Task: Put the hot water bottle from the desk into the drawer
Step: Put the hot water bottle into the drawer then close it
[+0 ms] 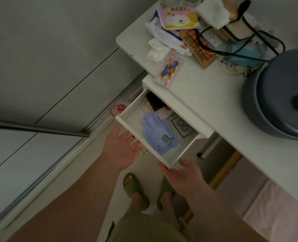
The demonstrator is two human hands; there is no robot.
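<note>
The blue hot water bottle (159, 134), printed with a green dinosaur, lies flat inside the pulled-out white drawer (141, 140) under the white desk (205, 102). My left hand (123, 148) is open, palm toward the drawer's front panel, fingers spread beside the metal handle. My right hand (181, 173) is open at the drawer's near front corner, fingertips touching or just off the panel. Neither hand holds anything.
The back of the drawer holds a black item and papers. On the desk lie a pack of batteries (170, 68), tissue packets, a baby-print packet, a corded bag and a dark grey round pot (280, 95). My feet in green slippers (136, 191) stand below the drawer.
</note>
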